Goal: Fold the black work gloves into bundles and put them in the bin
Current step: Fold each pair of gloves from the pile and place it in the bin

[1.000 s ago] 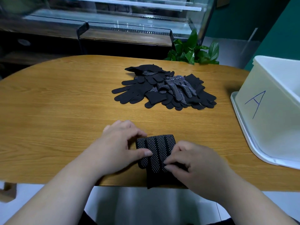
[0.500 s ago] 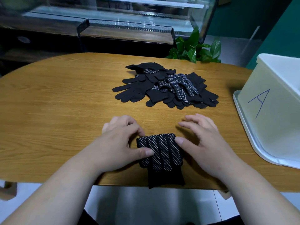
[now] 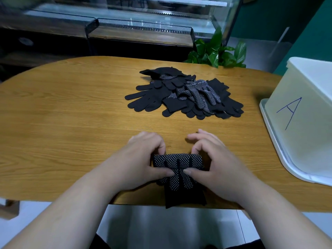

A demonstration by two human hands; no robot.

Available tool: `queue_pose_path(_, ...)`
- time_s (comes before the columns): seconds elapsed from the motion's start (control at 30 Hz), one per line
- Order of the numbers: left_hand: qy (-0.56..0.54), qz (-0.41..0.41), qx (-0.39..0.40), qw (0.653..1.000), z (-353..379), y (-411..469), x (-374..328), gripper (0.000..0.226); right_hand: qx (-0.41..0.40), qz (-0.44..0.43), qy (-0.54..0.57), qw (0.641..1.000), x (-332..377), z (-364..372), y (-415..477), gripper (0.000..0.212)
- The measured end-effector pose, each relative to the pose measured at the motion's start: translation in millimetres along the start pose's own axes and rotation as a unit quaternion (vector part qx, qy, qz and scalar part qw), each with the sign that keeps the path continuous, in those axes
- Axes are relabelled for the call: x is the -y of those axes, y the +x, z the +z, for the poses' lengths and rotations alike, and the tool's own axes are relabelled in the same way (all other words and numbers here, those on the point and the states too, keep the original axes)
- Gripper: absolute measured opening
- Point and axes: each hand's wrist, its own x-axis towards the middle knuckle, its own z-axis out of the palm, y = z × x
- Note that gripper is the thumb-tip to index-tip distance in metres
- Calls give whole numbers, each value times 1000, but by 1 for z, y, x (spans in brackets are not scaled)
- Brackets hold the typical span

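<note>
A folded pair of black gloves with white dots (image 3: 179, 161) lies at the near edge of the wooden table (image 3: 71, 123), its cuff reaching the edge. My left hand (image 3: 142, 159) grips its left side, thumb on top and fingers curled behind the far fold. My right hand (image 3: 213, 159) grips the right side the same way. A loose pile of black gloves (image 3: 185, 94) sits farther back at the table's middle. The white bin marked "A" (image 3: 301, 123) stands at the right edge.
The bin rests on a white lid or tray (image 3: 280, 159). A green plant (image 3: 217, 51) stands behind the table's far edge. A dark glass display counter (image 3: 125, 33) runs along the back. Bare wood spreads to the left of the gloves.
My right hand, flat on the table beside the bundle half a second ago, has moved back onto the bundle and closed on its right side. My left hand kept its grip.
</note>
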Motion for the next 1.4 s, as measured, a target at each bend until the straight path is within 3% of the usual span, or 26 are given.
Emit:
queue_pose_path(0.2, 5, 50, -20, 999, 4, -4, -13, 40, -14, -32, 15, 999, 1, 3, -6, 43)
queue_pose_path(0.5, -48, 106, -29, 993, -3, -13, -11, 53, -61, -144, -68, 985, 3, 8, -10, 24)
queue_pose_path(0.67, -5, 161, -5, 987, 2, -10, -7, 48, -74, -176, -111, 975, 1, 12, -14, 40)
queue_pose_path(0.8, 3, 165, 8, 986, 1, -11, -9, 44, -88, -207, -124, 966, 0, 12, -15, 35)
queue_pose_path(1.0, -54, 155, 37, 986, -1, -11, -10, 11, -103, -243, -139, 955, -3, 15, -14, 35)
queue_pose_path(1.17, -7, 152, 29, 988, 4, -8, -9, 20, -128, -258, -142, 947, -4, 17, -17, 23)
queue_pose_path(1.4, -4, 124, 28, 992, 2, -8, -10, 19, -132, -267, -114, 948, -6, 18, -18, 45)
